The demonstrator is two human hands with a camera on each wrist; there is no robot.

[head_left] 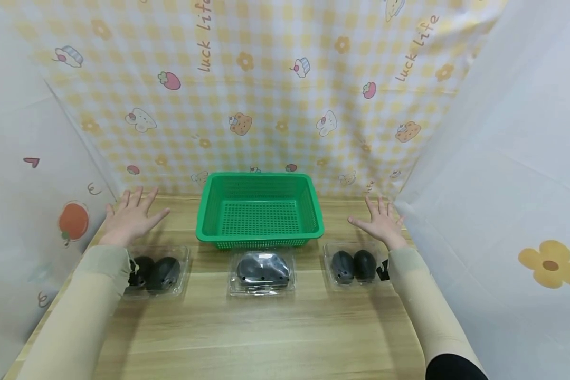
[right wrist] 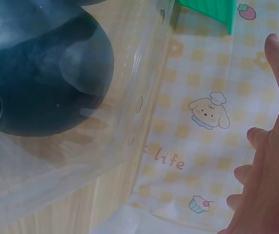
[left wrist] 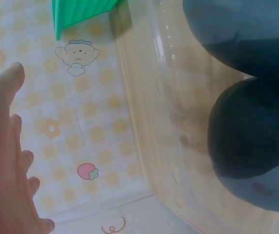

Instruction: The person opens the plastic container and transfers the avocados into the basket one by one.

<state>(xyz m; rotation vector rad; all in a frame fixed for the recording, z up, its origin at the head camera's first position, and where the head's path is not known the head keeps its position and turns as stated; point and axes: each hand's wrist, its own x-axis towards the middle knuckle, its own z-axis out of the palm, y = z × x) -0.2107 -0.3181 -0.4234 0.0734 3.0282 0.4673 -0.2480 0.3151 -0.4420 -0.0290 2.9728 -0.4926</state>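
Note:
My left hand (head_left: pixel 132 216) hovers with spread, straight fingers beyond the left clear plastic box (head_left: pixel 182 274), holding nothing. Two dark, smooth egg-shaped things (head_left: pixel 163 273) lie in that box, partly hidden by my sleeve. On the other side, my right hand (head_left: pixel 381 226) is likewise spread and holds nothing, just past the right clear plastic box (head_left: pixel 330 272). It too contains two dark egg-shaped things (head_left: pixel 343 266). A third clear box (head_left: pixel 261 290) with similar dark contents (head_left: pixel 263 269) stands in the middle. Behind it is a green plastic basket (head_left: pixel 260 237) with perforated walls, nothing inside.
All of this stands on a light wooden table (head_left: pixel 261 338). A yellow checked cloth (head_left: pixel 266 95) hangs at the back edge, and white printed sheets (head_left: pixel 503 211) close off both sides. Black straps show near the wrists.

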